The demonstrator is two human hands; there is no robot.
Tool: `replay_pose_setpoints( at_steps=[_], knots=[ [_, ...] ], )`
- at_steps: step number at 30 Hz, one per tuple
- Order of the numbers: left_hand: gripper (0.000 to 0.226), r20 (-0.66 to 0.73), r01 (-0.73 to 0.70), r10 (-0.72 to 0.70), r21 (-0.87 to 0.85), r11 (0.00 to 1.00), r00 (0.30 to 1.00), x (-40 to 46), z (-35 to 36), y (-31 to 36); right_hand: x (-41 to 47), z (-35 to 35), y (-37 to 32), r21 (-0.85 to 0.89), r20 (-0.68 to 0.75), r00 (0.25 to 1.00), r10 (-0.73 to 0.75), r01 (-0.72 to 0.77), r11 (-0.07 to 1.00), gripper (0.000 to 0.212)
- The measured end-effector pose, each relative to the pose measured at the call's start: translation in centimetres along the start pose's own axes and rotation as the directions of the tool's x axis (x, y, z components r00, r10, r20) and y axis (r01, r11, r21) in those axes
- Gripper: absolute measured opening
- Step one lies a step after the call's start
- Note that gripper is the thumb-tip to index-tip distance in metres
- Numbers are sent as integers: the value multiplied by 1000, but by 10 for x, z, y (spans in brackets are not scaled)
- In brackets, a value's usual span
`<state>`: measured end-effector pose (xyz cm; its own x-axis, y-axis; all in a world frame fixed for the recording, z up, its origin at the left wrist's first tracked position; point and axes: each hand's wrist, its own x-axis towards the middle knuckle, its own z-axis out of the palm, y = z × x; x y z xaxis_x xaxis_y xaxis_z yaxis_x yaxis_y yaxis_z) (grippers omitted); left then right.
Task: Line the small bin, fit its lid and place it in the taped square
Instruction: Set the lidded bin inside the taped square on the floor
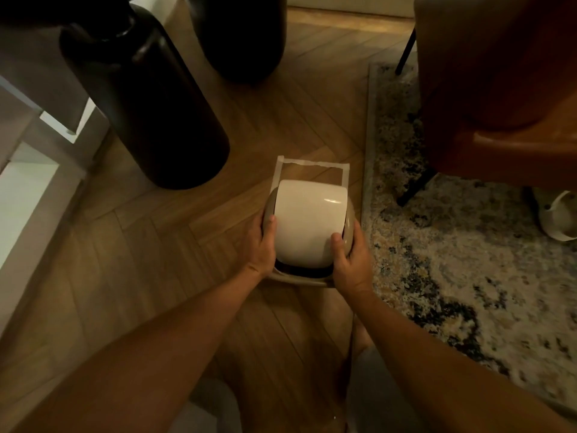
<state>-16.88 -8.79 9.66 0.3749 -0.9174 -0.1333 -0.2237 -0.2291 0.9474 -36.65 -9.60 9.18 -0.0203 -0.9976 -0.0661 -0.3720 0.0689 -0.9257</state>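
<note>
1. While both hands are clamped on it, the small bin (307,278) sits over the near part of the taped square (307,165), so only the square's far side and two corner bits of tape show past it.
2. Its white swing lid (307,221) is on, with a dark gap showing at the near edge of the lid.
3. Left hand (260,245) wraps the bin's left side, thumb on the lid edge.
4. Right hand (351,256) does the same on the bin's right side, thumb on top.
5. Right of the bin is a patterned rug (462,245) with an orange chair (499,104); beyond the bin to the left stands a big dark vase (140,98).
</note>
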Motion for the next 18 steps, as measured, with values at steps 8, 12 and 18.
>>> replay_pose_setpoints(
  at_steps=[8, 12, 18],
  knots=[
    [66, 33, -54, 52, 57, 997, 998, 38, 5, 4, 52, 5, 6, 22, 5, 999, -34, 33, 999, 92],
    [63, 26, -117, 116, 95, 988, 993, 67, 9, 4, 82, 8, 11, 40, 10, 998, -58, 57, 998, 94],
    [65, 50, -130, 125, 101, 986, 991, 132, 20, 0, 141, 5, 17, -9, 97, 986, -134, 136, 991, 87]
  ],
)
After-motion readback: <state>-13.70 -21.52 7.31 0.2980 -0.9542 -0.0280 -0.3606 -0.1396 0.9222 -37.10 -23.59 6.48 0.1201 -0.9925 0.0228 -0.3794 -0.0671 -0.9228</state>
